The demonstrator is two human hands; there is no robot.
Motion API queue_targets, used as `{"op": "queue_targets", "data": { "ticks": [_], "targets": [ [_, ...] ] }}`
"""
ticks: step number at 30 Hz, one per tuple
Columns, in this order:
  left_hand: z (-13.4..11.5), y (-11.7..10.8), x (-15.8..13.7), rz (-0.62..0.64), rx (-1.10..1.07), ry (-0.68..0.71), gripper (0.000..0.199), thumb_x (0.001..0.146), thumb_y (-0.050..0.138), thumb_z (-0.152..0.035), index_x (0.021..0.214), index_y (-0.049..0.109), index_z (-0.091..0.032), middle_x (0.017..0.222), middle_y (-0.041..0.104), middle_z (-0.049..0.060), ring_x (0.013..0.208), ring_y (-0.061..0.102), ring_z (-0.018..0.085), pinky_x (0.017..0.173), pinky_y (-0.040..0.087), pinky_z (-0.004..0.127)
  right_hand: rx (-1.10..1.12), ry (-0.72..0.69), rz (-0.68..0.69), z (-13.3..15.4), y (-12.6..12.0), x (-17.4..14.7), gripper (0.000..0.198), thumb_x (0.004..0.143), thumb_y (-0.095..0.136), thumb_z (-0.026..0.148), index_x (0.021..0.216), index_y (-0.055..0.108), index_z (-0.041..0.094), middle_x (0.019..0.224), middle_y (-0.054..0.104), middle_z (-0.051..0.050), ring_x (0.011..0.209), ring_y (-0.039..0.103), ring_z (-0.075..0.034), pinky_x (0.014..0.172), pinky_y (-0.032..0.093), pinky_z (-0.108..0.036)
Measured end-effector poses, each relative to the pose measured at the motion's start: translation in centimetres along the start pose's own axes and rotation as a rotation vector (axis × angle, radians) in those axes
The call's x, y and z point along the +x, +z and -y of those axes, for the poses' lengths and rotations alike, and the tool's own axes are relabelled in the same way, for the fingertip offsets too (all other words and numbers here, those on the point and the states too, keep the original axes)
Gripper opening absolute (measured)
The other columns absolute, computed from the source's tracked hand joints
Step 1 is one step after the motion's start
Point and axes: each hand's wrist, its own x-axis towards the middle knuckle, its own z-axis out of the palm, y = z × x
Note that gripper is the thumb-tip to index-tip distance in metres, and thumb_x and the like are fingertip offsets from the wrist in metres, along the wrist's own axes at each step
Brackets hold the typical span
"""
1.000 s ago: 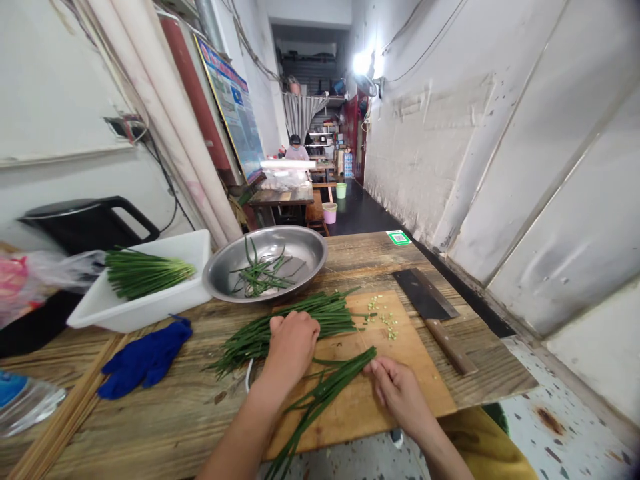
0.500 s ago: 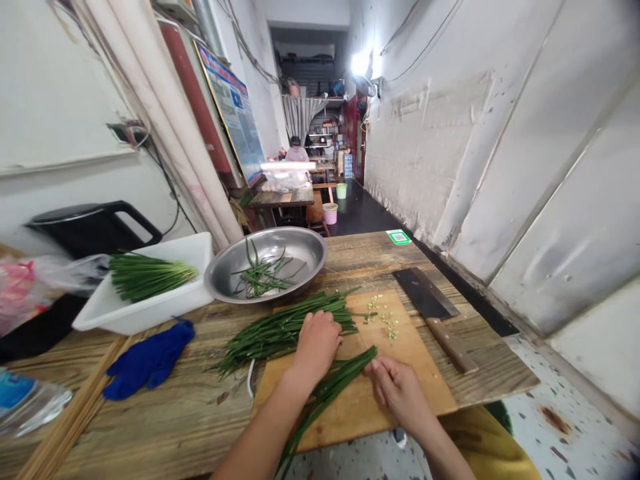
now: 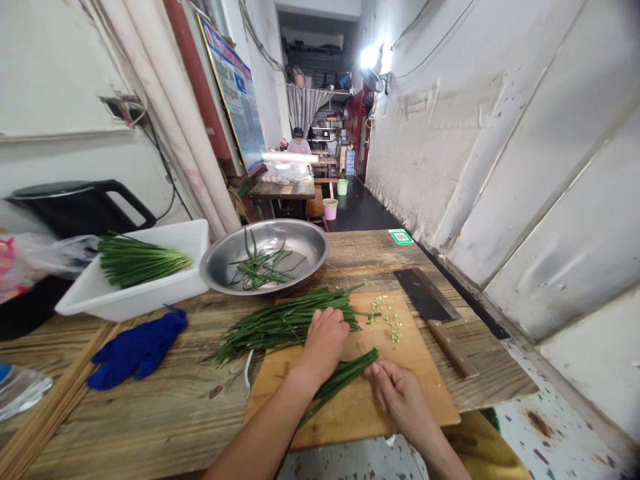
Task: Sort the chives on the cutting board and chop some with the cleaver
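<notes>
A pile of long garlic chives (image 3: 285,323) lies across the wooden cutting board (image 3: 420,400) and the table. On its right part rests my left hand (image 3: 326,343), with curled fingers closed on some of the stalks. In front of the pile, a smaller bunch of chives (image 3: 347,373) runs from under my left arm towards the right. My right hand (image 3: 400,393) pinches at the right end of this bunch, thumb against the fingers. Small pale cut bits (image 3: 393,323) are scattered on the board. A cleaver (image 3: 430,303) with a wooden handle lies to the right.
Behind the board stands a steel bowl (image 3: 317,257) with loose chives. Left of it, a white tub (image 3: 130,305) holds another bunch. A blue glove (image 3: 137,350), wooden sticks (image 3: 55,400) and a black kettle (image 3: 60,207) are at the left. A person (image 3: 299,143) sits far back.
My left hand has shifted slightly to the right over the pile. My right hand stays at the end of the smaller bunch. The camera view has moved a little.
</notes>
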Motion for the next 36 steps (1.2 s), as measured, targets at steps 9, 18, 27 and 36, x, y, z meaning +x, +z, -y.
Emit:
{"op": "queue_targets", "data": {
  "ticks": [9, 18, 27, 36],
  "targets": [
    [0.1, 0.3, -0.2, 0.021, -0.496, -0.147, 0.021, 0.083, 0.041, -0.019, 0.090, 0.061, -0.017, 0.072, 0.062, 0.002, 0.066, 0.055, 0.014, 0.065, 0.040, 0.026, 0.000, 0.014, 0.011, 0.0, -0.1, 0.0, 0.052, 0.079, 0.041, 0.065, 0.072, 0.057, 0.016, 0.039, 0.034, 0.008, 0.035, 0.032, -0.008, 0.037, 0.025, -0.019],
    [0.3, 0.9, 0.1, 0.094, -0.996, -0.388, 0.027, 0.078, 0.045, -0.023, 0.097, 0.061, -0.012, 0.070, 0.063, 0.002, 0.052, 0.054, 0.009, 0.050, 0.043, 0.021, -0.013, 0.014, 0.013, 0.1, -0.1, 0.0, 0.053, 0.080, 0.041, 0.065, 0.075, 0.059, 0.015, 0.039, 0.035, 0.008, 0.035, 0.032, -0.007, 0.037, 0.025, -0.019],
    [0.6, 0.6, 0.2, 0.008, -0.983, -0.390, 0.020, 0.075, 0.052, -0.027, 0.081, 0.064, -0.013, 0.064, 0.064, 0.002, 0.061, 0.057, 0.012, 0.060, 0.045, 0.023, -0.017, 0.013, -0.005, 0.3, -0.2, -0.1, 0.053, 0.080, 0.042, 0.065, 0.075, 0.059, 0.015, 0.038, 0.036, 0.008, 0.035, 0.034, -0.008, 0.037, 0.027, -0.019],
    [0.5, 0.9, 0.2, 0.013, -1.057, -0.458, 0.026, 0.072, 0.055, -0.032, 0.085, 0.064, -0.011, 0.063, 0.063, 0.002, 0.045, 0.049, 0.008, 0.046, 0.037, 0.020, -0.024, 0.014, -0.009, 0.3, -0.1, -0.1, 0.054, 0.079, 0.041, 0.065, 0.075, 0.060, 0.015, 0.038, 0.035, 0.008, 0.035, 0.033, -0.008, 0.036, 0.026, -0.019]
  ]
}}
